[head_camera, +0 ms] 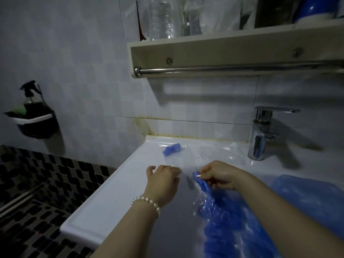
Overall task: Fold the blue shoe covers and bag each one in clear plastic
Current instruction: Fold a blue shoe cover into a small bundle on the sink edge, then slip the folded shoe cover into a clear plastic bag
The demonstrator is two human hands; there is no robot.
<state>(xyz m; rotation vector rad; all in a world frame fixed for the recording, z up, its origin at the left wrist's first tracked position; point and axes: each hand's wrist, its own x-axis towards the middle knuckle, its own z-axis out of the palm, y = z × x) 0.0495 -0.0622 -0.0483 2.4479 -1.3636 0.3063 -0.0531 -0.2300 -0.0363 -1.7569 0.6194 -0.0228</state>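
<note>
My right hand (218, 175) pinches the end of a folded blue shoe cover (202, 183) above the white counter (111, 192). My left hand (162, 181) grips the edge of a clear plastic bag (184, 162) lying flat just beyond the fingers. The shoe cover's tip sits at the mouth of that bag. A bagged, folded blue shoe cover (172, 149) rests farther back on the counter. A heap of loose blue shoe covers (232, 220) in clear wrap lies under my right forearm.
More clear plastic bags (221, 152) lie near the chrome faucet (260, 133) at the back right. A shelf with a metal rail (232, 68) hangs overhead. A spray bottle in a wall holder (31, 116) is at left. The counter's edge drops to a mosaic floor.
</note>
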